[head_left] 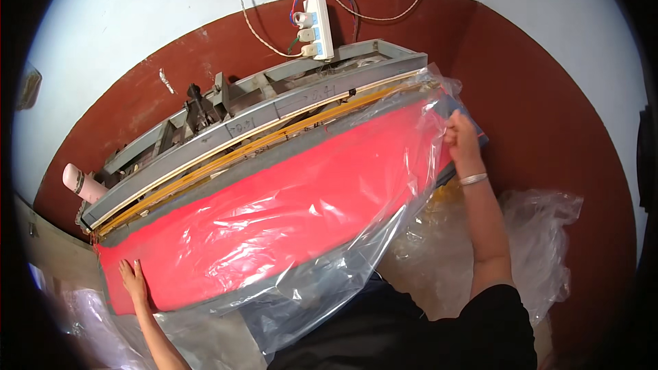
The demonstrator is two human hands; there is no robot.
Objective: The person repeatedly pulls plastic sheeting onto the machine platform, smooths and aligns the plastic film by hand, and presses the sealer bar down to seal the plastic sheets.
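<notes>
A: Your long, flat, bright red sheet (295,205) lies slantwise across the dark grey bench surface (226,179), just in front of the grey metal frame (253,106). A glossy, clear plastic film (315,294) covers much of it, so how do your hands stand?

B: Your left hand (133,281) rests open and flat on the sheet's left end, fingers a little spread, gripping nothing. Your right hand (462,140) is up at the far right corner, fingers curled and seemingly closed on a gather of film; how firmly, I cannot tell

A: Then your first worry could be uneven tension. If your right hand draws harder than your left palm presses, the sheet could skew or the film could pucker, and glossy creases already show over the red

B: Watch the near side too: film hangs loose past the sheet's edge, down against your black clothing (384,336). If you lean or step, you could catch it and drag the whole layer towards you

A: And at the back, film bunches near the right end of the thin yellow bar (322,121). A fold there could snag if you slide things sideways

B: The crumpled heap of clear plastic (493,253) beside your right forearm could also tangle with your elbow if you swing it low
</notes>
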